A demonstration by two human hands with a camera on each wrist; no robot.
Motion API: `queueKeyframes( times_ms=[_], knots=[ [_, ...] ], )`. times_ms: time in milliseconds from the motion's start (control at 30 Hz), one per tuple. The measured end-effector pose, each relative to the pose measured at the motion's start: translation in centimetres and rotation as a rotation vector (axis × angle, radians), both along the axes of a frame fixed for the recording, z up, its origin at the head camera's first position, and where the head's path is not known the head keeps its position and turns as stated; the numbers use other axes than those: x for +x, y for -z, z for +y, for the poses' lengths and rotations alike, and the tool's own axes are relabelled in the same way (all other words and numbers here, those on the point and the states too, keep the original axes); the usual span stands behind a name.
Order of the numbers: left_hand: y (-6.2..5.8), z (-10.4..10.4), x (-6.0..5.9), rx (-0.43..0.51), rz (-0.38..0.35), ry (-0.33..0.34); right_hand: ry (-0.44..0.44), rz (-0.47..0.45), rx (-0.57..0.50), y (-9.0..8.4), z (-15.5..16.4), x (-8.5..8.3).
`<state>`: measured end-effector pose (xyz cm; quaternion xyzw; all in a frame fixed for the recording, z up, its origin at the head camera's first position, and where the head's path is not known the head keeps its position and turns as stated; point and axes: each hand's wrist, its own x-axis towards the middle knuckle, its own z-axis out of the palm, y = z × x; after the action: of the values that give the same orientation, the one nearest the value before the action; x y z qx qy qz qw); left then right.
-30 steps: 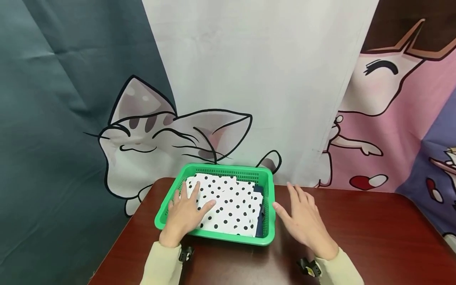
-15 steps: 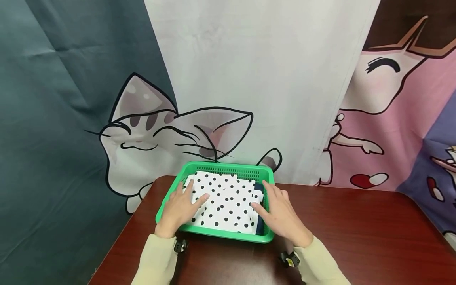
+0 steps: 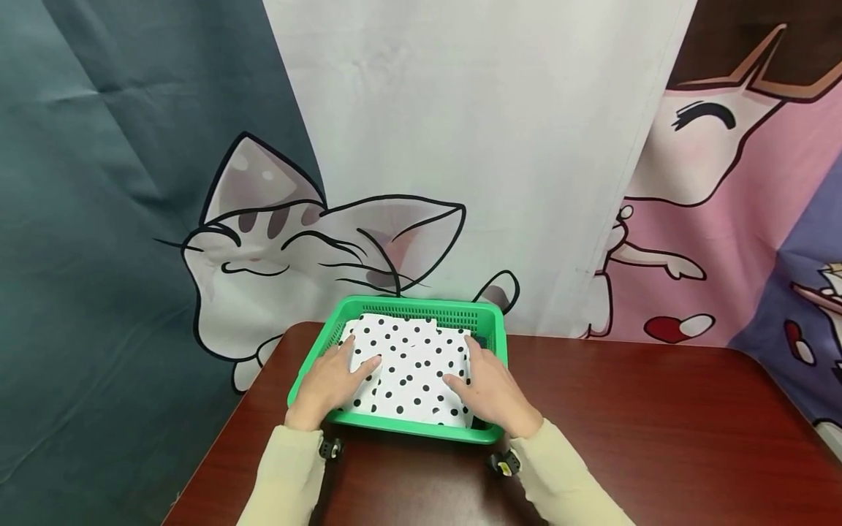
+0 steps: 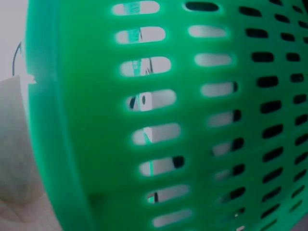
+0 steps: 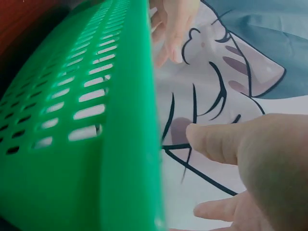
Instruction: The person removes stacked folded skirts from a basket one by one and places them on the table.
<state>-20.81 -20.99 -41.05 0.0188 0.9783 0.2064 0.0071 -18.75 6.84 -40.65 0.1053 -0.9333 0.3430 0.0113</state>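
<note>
Two hands lie flat in the green basket point(image 3: 490, 332), one on each side of the folded spotted cloth point(image 3: 411, 365). My left hand point(image 3: 329, 383) rests on the cloth's nine o'clock edge, fingers straight and slightly spread, thumb pointing toward three o'clock across the dots. My right hand point(image 3: 490, 391) rests on the three o'clock edge, fingers straight and together, covering the strip of dark fabric point(image 3: 480, 341) that shows beside the cloth near one o'clock. Neither hand pinches or curls around anything; I judge that the palms lie as they do to hold the cloth flat and square inside the basket walls. The basket sits at the twelve o'clock edge of the dark red table point(image 3: 658, 424), close against the cartoon cat curtain point(image 3: 276, 241). From the left wrist I see only the slotted green wall; from the right wrist, that wall with my thumb point(image 5: 216, 139) beside it.
</note>
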Motion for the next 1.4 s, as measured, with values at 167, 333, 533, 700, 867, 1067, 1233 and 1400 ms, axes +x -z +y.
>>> queueKeyframes(
  times_ms=[167, 333, 533, 700, 867, 1067, 1233, 1400],
  knots=[
    [0.1, 0.0, -0.1, 0.013, -0.005, -0.016, 0.008, -0.048, 0.111, 0.1, -0.8, -0.7],
    [0.1, 0.0, -0.1, 0.043, -0.014, -0.064, -0.013, -0.098, 0.196, 0.4, -1.3, -1.3],
    [0.0, 0.5, -0.1, 0.020, -0.004, -0.113, -0.025, -0.103, 0.255, 0.6, -1.5, -1.7],
    [-0.1, 1.7, 0.0, -0.015, -0.045, -0.179, -0.041, -0.112, 0.286, 0.8, -1.9, -1.5],
    [-0.1, 2.2, -0.4, -0.015, -0.048, -0.230, -0.059, -0.092, 0.342, 1.2, -2.1, -1.1],
    [-0.3, 1.6, -1.1, 0.006, -0.033, -0.222, -0.057, -0.048, 0.375, 1.3, -2.2, -1.0],
    [-0.4, 0.6, -1.1, 0.064, -0.023, -0.213, -0.047, -0.037, 0.356, 1.5, -2.3, -1.0],
    [-0.3, 0.0, -1.0, 0.160, -0.019, -0.229, -0.040, -0.033, 0.323, 1.7, -2.2, -0.7]
  ],
)
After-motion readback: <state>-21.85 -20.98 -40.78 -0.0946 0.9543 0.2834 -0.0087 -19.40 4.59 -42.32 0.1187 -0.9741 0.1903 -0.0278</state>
